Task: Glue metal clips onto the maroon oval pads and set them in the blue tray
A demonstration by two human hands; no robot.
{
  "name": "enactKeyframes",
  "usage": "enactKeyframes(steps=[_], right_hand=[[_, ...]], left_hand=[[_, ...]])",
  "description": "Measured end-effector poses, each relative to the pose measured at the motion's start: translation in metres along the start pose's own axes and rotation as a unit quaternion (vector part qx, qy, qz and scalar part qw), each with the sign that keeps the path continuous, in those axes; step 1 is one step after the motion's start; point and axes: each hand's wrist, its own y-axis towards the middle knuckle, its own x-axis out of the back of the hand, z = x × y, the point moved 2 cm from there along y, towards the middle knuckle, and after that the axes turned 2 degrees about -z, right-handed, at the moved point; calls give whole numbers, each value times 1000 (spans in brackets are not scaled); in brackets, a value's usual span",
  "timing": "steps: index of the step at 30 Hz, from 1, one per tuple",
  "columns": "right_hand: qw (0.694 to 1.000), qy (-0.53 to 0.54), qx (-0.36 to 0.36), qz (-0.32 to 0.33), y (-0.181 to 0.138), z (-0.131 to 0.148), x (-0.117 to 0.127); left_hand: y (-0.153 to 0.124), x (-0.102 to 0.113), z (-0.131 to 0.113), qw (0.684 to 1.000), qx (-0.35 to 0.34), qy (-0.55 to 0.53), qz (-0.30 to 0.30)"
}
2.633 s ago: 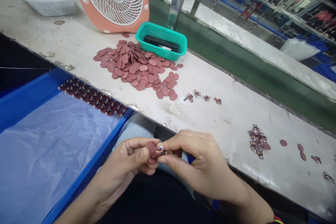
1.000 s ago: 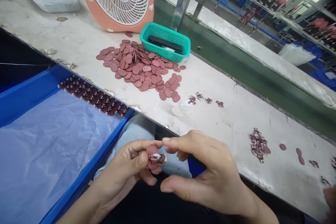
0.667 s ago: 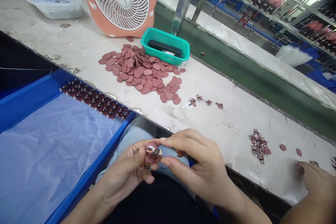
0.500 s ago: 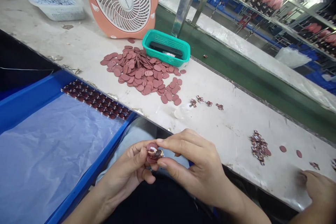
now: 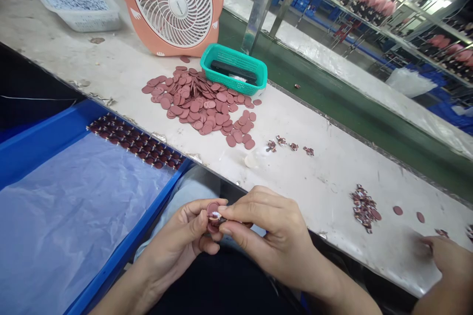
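Note:
Between my hands is a small dusty-pink oval disc (image 5: 213,215) with a dark printed piece pressed to it, partly hidden by my fingers. My left hand (image 5: 177,231) grips the disc's lower edge between thumb and fingers. My right hand (image 5: 273,236) pinches in from the right, its thumb and forefinger on the printed piece. Beyond them on the white workbench (image 5: 314,177), a large heap of matching pink discs (image 5: 195,103) lies spread out. A smaller pile of printed pieces (image 5: 364,209) sits to the right.
A blue bin (image 5: 74,206) lined with plastic holds rows of dark finished pieces (image 5: 133,142) at my left. A co-worker's hand (image 5: 447,258) reaches over the bench at lower right. A green basket (image 5: 232,71), a pink fan (image 5: 173,5) and a white tray (image 5: 74,2) stand behind.
My right fingers have closed in over the printed piece on the disc. A co-worker's hand has come in at lower right, and the view has shifted slightly.

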Motion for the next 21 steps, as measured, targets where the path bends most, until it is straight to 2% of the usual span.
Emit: enactKeyframes(steps=[5,9,18,21], right_hand=[[999,-8,-22,-22,0,2,4],[999,-9,-49,-10,-1,0,3],[997,50,-55,-9,1,-5,-5],[998,21,-24,-56,2,-6,-10]], left_hand=[[2,2,1,1000,-2,1,27],[2,4,1,999,-6,12,45],[1,9,-3,999,-13,32,23],[0,10,-7,999,-16,45,19]])
